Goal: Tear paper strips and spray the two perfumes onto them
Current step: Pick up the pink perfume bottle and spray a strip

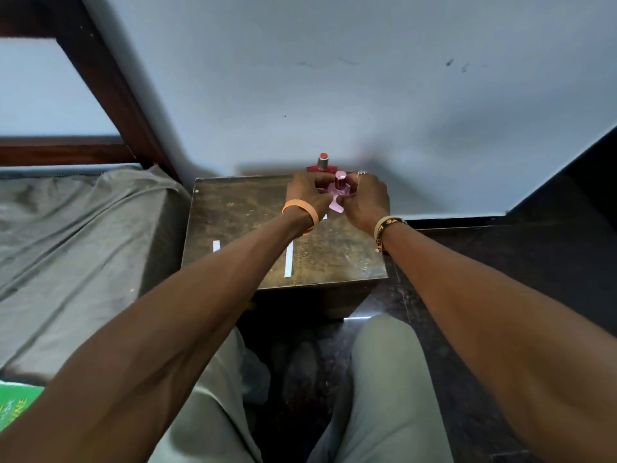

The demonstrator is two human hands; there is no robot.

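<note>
At twelve o'clock on the counter [233, 208], both hands' fingers cupped the upright pink perfume [340, 190]; red perfume [322, 163] just behind, paper strips [289, 259] at six, seemingly unsprayed.

Two perfume bottles are counted: one pink [340, 188] and one red [323, 164]. Two white paper strips [289, 259] are seen on the desk [233, 215], with two hands [305, 195] raised.

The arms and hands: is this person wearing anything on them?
Both forearms are bare, with no sleeves. The left hand has a plain orange band round its wrist. The right hand has a beige and dark patterned wristband and what looks like a ring on one finger.
</note>
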